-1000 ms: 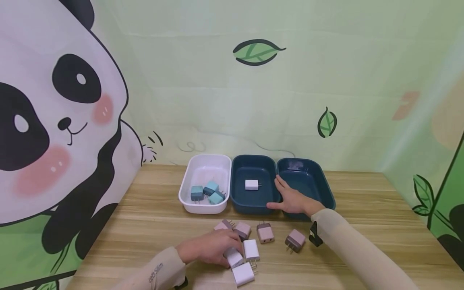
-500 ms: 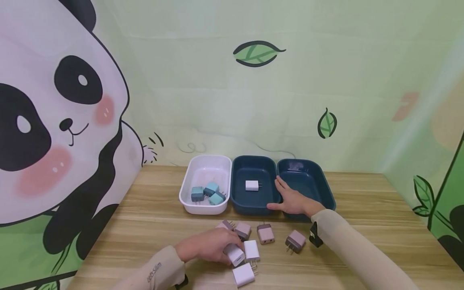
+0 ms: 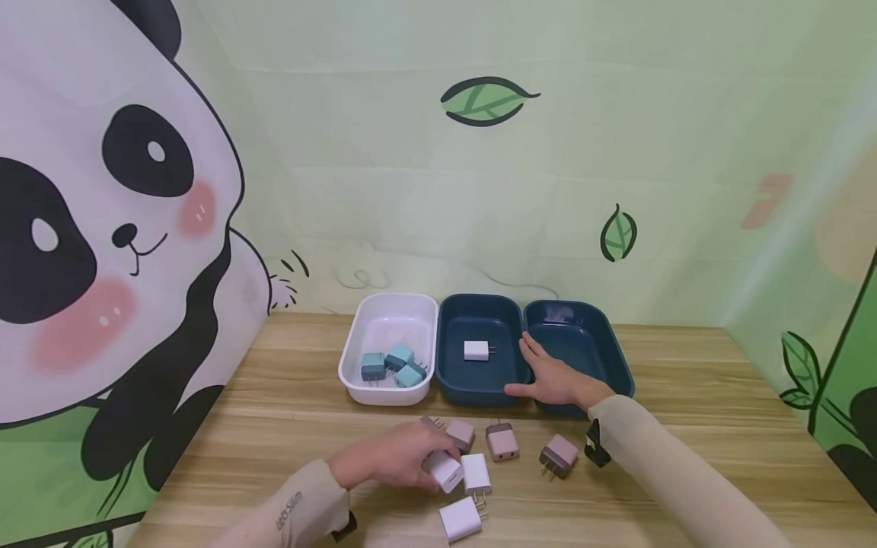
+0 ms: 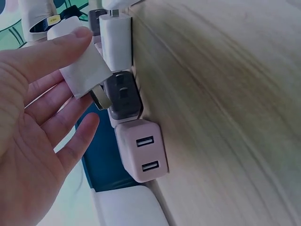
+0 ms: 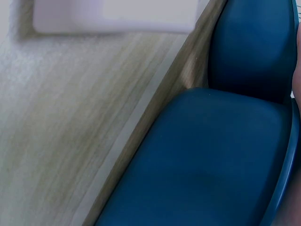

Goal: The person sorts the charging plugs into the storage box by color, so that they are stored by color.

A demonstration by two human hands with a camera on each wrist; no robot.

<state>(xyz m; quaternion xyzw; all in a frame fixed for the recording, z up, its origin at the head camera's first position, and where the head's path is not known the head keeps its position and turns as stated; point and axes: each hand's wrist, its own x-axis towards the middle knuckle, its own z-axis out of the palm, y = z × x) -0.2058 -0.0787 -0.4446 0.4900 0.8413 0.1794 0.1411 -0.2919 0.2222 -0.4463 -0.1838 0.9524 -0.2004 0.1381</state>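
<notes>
On the left sleeve point(image 3: 294, 508) we read small dark lettering, "Let's Slim", though we cannot be sure of its apostrophe or spacing. From the left wrist view, we find a yellow label point(image 4: 53, 20) on a dark wrist strap point(image 4: 70, 12), too small for us to read.

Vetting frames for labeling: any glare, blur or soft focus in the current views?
Head: glossy highlight on the far wall of the right tray, pale streak down the backdrop at right, chargers fairly crisp. Left wrist: held charger clear enough, table grain smeared. Right wrist: pale block at top out of focus and washed out, soft shadow below.
</notes>
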